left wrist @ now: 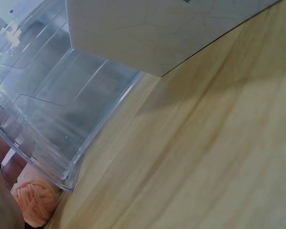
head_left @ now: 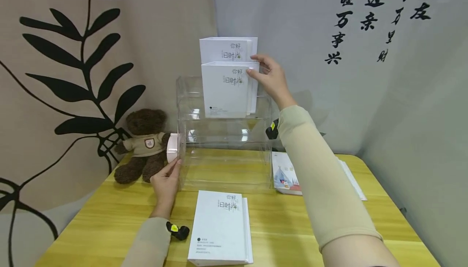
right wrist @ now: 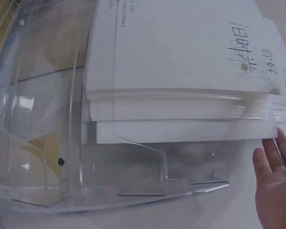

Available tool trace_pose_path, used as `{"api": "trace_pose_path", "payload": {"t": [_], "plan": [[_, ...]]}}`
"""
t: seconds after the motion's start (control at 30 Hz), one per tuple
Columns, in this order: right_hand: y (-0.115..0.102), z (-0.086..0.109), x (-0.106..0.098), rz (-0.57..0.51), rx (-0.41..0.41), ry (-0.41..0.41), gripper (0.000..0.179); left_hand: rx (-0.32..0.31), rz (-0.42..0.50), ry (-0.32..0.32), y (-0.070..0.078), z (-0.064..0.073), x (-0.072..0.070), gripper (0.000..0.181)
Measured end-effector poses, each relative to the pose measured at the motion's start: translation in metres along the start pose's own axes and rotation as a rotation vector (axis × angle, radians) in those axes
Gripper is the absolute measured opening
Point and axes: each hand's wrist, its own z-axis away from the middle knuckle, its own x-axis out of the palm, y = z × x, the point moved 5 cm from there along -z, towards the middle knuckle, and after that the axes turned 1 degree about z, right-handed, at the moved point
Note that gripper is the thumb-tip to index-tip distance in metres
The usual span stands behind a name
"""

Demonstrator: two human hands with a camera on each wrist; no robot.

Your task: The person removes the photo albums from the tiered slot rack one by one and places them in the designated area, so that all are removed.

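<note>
Left fingers: left hand (head_left: 166,179) gripping left side edge of clear rack (head_left: 183,133). Right hand (head_left: 271,79) raised, pinching right edge of front book (head_left: 224,94), white, upright high in rack; 1 matching rear book (head_left: 215,49) behind. 1 more, the near book (head_left: 217,228), on counter (head_left: 289,234) before rack. Teddy bear (head_left: 146,147) left.

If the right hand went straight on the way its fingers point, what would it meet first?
The right hand holds the front racked album by its right edge; straight on, it would probably meet the rear racked album, though depth is unclear.
</note>
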Motion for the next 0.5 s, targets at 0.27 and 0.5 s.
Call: {"api": "trace_pose_path", "payload": {"t": [0.27,0.5], "plan": [[-0.005,0.008,0.008,-0.106,0.103,-0.043,0.051,0.022,0.000,0.017,0.002,0.000,0.002,0.015],[0.030,-0.007,0.024,-0.211,0.090,-0.043,0.051,0.024,0.004,0.025,0.002,0.002,-0.001,0.015]]}}
